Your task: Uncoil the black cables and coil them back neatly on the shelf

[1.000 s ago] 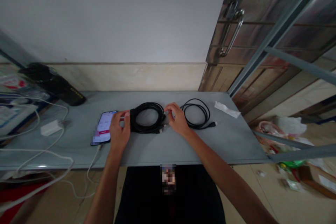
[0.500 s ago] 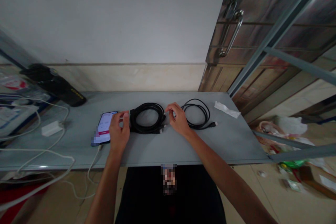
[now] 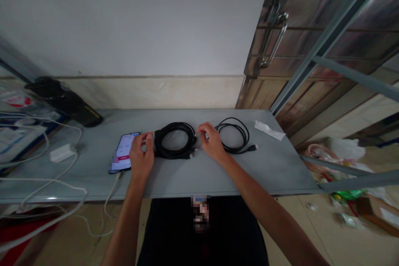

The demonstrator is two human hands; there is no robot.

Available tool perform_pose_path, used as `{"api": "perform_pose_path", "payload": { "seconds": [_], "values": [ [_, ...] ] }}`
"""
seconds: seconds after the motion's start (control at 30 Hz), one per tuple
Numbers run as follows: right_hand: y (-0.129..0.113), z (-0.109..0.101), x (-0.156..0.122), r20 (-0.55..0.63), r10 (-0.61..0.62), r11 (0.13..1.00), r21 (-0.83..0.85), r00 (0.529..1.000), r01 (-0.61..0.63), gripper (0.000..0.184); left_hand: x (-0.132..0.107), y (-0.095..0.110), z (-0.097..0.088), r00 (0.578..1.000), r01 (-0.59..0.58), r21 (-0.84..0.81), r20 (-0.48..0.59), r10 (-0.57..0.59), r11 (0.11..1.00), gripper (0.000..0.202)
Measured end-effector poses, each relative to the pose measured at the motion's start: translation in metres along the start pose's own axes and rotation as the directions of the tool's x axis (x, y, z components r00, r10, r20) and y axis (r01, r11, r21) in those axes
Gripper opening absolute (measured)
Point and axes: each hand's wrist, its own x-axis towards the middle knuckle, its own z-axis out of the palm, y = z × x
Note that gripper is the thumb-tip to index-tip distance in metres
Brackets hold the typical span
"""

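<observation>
A thick coil of black cable (image 3: 161, 149) with plugs at its lower right lies flat between my hands. My left hand (image 3: 141, 151) rests at the coil's left edge, fingers bent and thumb apart, nothing visibly held. It overlaps the right side of a lit phone (image 3: 124, 147). On the coil's other side, my right hand (image 3: 212, 141) has its curved fingertips close to a plug; whether they touch it I cannot tell. Thumb and fingers look apart there. Just right of this hand lies a thinner loop of black cable (image 3: 248, 133), its plug pointing right.
A white paper strip (image 3: 269, 130) lies at the right of the grey table (image 3: 187, 178). At left are a black bottle (image 3: 68, 102), a white adapter (image 3: 62, 153) and trailing white cords. Metal frame bars (image 3: 330, 29) rise at right, with clutter on the floor beyond.
</observation>
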Motion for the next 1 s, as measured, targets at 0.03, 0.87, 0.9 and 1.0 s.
{"api": "perform_pose_path", "payload": {
  "seconds": [0.03,0.87,0.9,1.0],
  "values": [
    [0.000,0.001,0.000,0.001,0.001,1.000,-0.005,1.000,-0.001,0.027,0.000,0.000,0.000,1.000,0.003,-0.002,0.000,-0.003,1.000,0.043],
    [0.000,-0.131,-0.063,0.411,0.224,0.752,-0.650,0.883,0.112,0.024,0.001,0.000,0.001,0.999,-0.026,0.007,-0.022,0.027,1.000,0.042],
    [-0.001,-0.129,-0.062,0.410,0.227,0.745,-0.657,0.884,0.113,0.025,0.001,-0.001,0.001,0.999,-0.026,0.006,-0.026,0.026,1.000,0.042],
    [-0.007,-0.127,-0.057,0.310,0.290,0.754,-0.656,0.905,-0.018,0.032,0.002,-0.001,0.001,0.998,-0.047,0.015,-0.043,0.048,0.999,0.040]
  ]
}}
